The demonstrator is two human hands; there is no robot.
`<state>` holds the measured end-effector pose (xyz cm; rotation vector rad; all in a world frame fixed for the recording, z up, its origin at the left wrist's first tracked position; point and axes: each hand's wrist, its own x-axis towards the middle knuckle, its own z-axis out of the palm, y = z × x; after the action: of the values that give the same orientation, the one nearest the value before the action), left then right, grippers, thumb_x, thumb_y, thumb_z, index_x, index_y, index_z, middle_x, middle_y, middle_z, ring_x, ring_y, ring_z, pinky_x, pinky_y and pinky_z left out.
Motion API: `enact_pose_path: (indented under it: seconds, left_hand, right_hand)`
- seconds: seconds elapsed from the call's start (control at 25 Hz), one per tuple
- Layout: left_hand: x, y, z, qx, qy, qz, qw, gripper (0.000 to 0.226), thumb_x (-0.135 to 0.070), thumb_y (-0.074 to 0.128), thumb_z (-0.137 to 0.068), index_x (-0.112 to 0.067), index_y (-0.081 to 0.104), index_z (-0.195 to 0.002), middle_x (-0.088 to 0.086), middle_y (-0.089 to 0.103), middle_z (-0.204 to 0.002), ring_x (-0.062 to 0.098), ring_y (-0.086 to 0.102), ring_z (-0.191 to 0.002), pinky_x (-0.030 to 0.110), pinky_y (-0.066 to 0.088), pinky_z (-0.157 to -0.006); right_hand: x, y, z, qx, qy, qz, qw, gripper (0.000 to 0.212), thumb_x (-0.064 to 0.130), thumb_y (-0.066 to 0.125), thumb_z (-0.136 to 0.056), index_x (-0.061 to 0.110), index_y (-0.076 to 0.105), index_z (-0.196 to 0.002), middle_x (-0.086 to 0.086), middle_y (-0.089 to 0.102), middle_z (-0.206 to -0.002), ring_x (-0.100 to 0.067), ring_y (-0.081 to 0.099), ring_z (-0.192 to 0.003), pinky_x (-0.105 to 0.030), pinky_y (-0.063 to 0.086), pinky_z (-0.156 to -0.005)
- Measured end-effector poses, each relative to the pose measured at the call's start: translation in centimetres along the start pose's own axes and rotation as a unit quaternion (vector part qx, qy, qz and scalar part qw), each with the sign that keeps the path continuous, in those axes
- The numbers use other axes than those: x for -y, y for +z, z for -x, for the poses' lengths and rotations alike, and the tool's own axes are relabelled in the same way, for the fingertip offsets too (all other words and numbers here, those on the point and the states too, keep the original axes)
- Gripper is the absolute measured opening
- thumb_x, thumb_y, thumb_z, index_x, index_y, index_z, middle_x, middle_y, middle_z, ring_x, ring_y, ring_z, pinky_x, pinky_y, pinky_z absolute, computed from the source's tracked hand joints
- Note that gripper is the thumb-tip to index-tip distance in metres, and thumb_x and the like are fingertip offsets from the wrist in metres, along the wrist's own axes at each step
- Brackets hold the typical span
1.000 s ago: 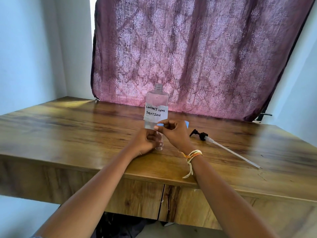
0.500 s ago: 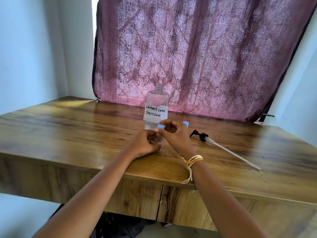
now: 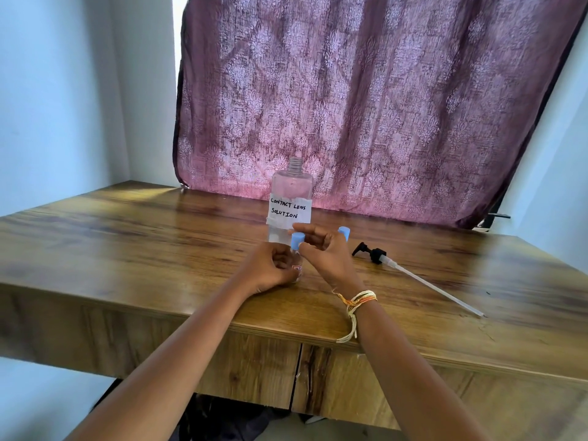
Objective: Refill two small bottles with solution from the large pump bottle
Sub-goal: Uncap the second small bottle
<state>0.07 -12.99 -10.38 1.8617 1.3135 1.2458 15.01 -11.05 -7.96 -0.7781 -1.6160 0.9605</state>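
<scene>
Spanning pale walls, wooden table (image 3: 127, 237); maroon curtain (image 3: 366, 106) behind; hands clamp small bottle (image 3: 297, 268).

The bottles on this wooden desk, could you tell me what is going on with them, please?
A person is working on a small bottle at the desk's front edge. The left hand grips its body while the right hand's fingers pinch its blue cap. Behind stands the large bottle labelled contact lens solution, its neck open. Its pump lies on the desk to the right. A second blue cap peeks out behind the right hand.
</scene>
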Motion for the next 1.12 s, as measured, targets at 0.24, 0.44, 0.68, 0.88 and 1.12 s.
enact_pose_path:
  seconds: [0.24,0.44,0.68,0.88,1.12]
  left_hand:
    - [0.4,0.0,-0.1,-0.001,-0.002,0.009,1.000,0.020,0.000,0.076,-0.074,-0.011,0.070,-0.089,-0.008,0.067,-0.071,-0.007,0.059,-0.059,0.011,0.045,-0.061]
    - [0.2,0.0,-0.1,-0.004,-0.002,-0.002,1.000,0.019,-0.002,0.077,-0.073,-0.009,0.070,-0.089,-0.007,0.068,-0.072,-0.006,0.059,-0.060,0.012,0.046,-0.062]
    - [0.4,0.1,-0.1,-0.024,-0.016,-0.050,0.998,0.023,-0.010,0.074,-0.074,-0.013,0.070,-0.096,-0.005,0.071,-0.083,0.006,0.064,-0.073,0.021,0.048,-0.071]
    - [0.2,-0.1,0.0,-0.056,-0.027,-0.082,0.995,0.035,-0.008,0.071,-0.074,-0.012,0.066,-0.108,0.005,0.071,-0.096,0.020,0.067,-0.089,0.033,0.053,-0.082]
    - [0.1,-0.2,0.2,-0.106,-0.051,-0.096,0.988,0.038,-0.003,0.067,-0.076,-0.009,0.052,-0.111,0.001,0.061,-0.096,0.016,0.059,-0.089,0.018,0.042,-0.066]
  right_hand:
    - [-0.4,0.0,-0.4,0.009,0.000,0.005,1.000,0.034,-0.004,0.065,-0.084,0.004,0.065,-0.117,-0.012,0.071,-0.105,-0.008,0.067,-0.091,-0.017,0.055,-0.079]
    - [-0.4,0.2,-0.4,0.001,-0.013,0.025,1.000,0.035,0.002,0.071,-0.082,0.007,0.064,-0.116,-0.005,0.070,-0.098,-0.005,0.067,-0.086,-0.017,0.053,-0.077]
    - [-0.4,-0.3,-0.8,-0.011,0.007,-0.091,0.996,0.030,-0.006,0.060,-0.087,0.002,0.058,-0.116,-0.010,0.070,-0.104,-0.008,0.069,-0.094,-0.022,0.057,-0.079]
    - [-0.5,-0.5,-0.4,-0.084,0.035,-0.055,0.994,0.022,0.002,0.074,-0.079,0.010,0.063,-0.095,-0.017,0.072,-0.098,-0.022,0.069,-0.088,-0.033,0.058,-0.081]
    - [-1.6,0.0,1.2,0.034,-0.031,0.366,0.929,0.024,0.016,0.068,-0.077,0.013,0.072,-0.100,0.003,0.065,-0.083,-0.005,0.054,-0.073,-0.015,0.040,-0.069]
